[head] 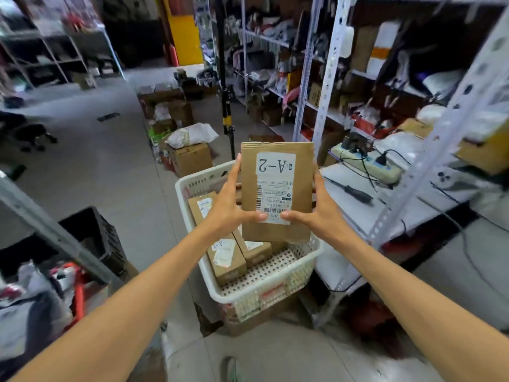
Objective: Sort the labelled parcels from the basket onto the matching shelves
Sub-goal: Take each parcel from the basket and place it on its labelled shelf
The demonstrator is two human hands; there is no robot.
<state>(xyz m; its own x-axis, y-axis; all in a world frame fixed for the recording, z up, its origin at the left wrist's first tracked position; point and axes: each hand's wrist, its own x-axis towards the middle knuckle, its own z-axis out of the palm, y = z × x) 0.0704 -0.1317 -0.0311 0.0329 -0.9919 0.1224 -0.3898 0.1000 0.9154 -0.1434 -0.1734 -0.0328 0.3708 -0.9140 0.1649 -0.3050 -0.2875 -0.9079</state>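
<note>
While raised above the white basket (271,295), gripped on both side edges: parcel marked A-2 (276,188), label inverted. Clasped by left hand (226,208) and right hand (321,213), thumbs on front.

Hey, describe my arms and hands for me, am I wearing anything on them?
Both are bare. The left hand and right hand have no gloves, rings or wristbands, and the left forearm and right forearm are uncovered up to the frame's edge, with no sleeve, watch or marking visible.

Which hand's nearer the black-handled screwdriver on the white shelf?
Right. The right hand grips the brown cardboard A-2 parcel on the screwdriver side; left hand grips the opposite edge.
</note>
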